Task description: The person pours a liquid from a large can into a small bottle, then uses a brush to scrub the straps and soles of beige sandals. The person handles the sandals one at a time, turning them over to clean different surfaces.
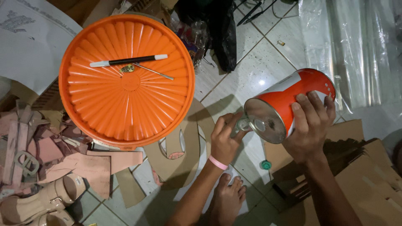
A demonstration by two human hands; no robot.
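My right hand (310, 125) grips a red and white metal can (289, 100), tilted on its side with its shiny top turned toward my left hand. My left hand (224, 138), with a pink band on the wrist, pinches a small clear bottle (243, 124) right at the can's rim. A small green cap (266, 165) lies on the tiled floor below the can. My bare foot (228, 196) rests on the floor under my left arm.
A big round orange lid (125, 109) at left carries a black and white pen (127, 61) and a thin metal tool (153, 71). Cut cardboard shapes (176, 159), pink leather scraps (50, 155), clear plastic sheeting (356, 46) and brown cardboard (368, 180) lie around.
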